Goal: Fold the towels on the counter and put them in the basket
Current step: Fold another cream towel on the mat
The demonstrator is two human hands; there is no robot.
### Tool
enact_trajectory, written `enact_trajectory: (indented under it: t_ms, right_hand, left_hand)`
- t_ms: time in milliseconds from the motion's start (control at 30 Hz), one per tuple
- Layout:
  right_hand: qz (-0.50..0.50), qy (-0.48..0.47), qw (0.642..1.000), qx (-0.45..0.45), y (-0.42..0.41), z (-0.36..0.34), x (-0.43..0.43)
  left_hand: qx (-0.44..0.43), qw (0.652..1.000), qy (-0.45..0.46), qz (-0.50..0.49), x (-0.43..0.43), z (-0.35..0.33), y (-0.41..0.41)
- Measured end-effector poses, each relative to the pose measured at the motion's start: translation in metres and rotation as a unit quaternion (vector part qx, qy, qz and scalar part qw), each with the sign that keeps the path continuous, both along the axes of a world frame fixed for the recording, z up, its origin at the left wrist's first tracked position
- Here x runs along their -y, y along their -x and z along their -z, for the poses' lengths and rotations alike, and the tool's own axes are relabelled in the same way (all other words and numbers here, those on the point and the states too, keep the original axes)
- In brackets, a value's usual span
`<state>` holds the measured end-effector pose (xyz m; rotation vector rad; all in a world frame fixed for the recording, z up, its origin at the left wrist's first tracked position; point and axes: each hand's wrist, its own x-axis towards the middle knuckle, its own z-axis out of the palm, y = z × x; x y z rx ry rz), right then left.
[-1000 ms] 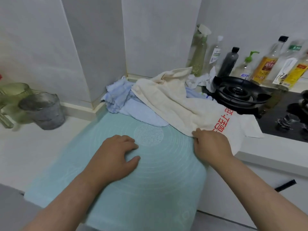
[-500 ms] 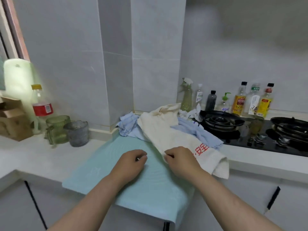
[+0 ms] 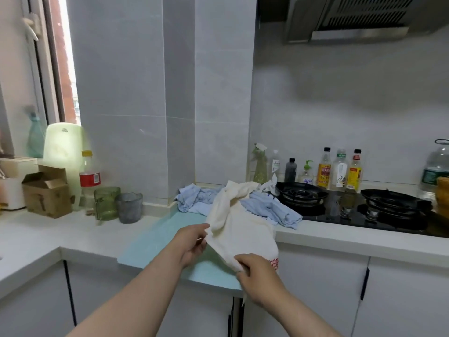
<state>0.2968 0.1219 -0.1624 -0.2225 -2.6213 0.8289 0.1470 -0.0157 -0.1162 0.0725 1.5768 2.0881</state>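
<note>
Cream towel [image 3: 239,229] is the piece we have in hand now. It is lifted off the teal mat [image 3: 155,242] at the edge of the counter [image 3: 73,234], while its far end rests on the heap of blue towels [image 3: 267,207] beside the stove [image 3: 301,193]. Our left hand [image 3: 192,243] pinches one edge of it between thumb and fingers, and our right hand [image 3: 260,273] grips a lower edge close to the red print.

We judge this to be the first step: to free and open the towel before folding. To do it well, we should slide each hand along the edge until it finds a corner. Then we pull the cloth fully away from the blue ones so they do not follow, lay it flat on the mat and smooth it.

As for containers, we cannot make out a basket with certainty in this view. A green glass mug [image 3: 107,203] and a grey cup [image 3: 130,206] stand at the left; what they contain we cannot tell. A cardboard box [image 3: 46,190] is open, its inside hidden. The bottles [image 3: 324,172] behind the stove hold yellowish and clear liquids.
</note>
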Motion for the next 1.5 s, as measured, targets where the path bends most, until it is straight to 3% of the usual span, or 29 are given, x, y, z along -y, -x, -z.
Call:
enact_trajectory:
  t_ms: [200, 333, 467, 600, 767, 1000, 1167, 1333, 1500]
  right_hand:
    - [0.081, 0.061, 0.994, -0.043, -0.023, 0.008, -0.026]
    - [0.041, 0.125, 0.990, -0.049, -0.039, -0.026, -0.030]
    - [0.033, 0.258, 0.965, -0.042, -0.053, -0.059, -0.041]
    - [-0.061, 0.341, 0.938, 0.008, -0.063, -0.075, -0.049]
    - [-0.194, 0.390, 0.890, 0.136, -0.077, -0.083, -0.065]
    - [-0.260, 0.365, 0.879, 0.160, -0.091, -0.099, -0.073]
    - [-0.217, 0.465, 0.851, 0.111, -0.087, -0.090, -0.084]
    - [-0.087, 0.489, 0.867, 0.033, -0.075, -0.091, -0.059]
    - [-0.030, 0.446, 0.894, 0.010, -0.068, -0.092, -0.038]
  left_hand:
    - [0.052, 0.994, -0.083, -0.046, 0.007, -0.010, -0.002]
    - [0.098, 0.986, -0.135, -0.012, 0.004, -0.012, -0.007]
    - [0.115, 0.979, -0.161, -0.041, -0.007, -0.010, -0.006]
    - [0.134, 0.961, -0.237, -0.053, -0.015, -0.021, -0.016]
    - [0.124, 0.972, -0.195, -0.034, -0.009, -0.028, -0.018]
    - [0.139, 0.976, -0.160, -0.042, 0.009, -0.032, -0.011]
    - [0.080, 0.985, -0.130, -0.077, 0.027, -0.041, -0.008]
    - [-0.004, 0.993, -0.080, -0.083, 0.033, -0.039, -0.022]
    - [0.021, 0.999, -0.034, -0.009, 0.034, -0.044, -0.053]
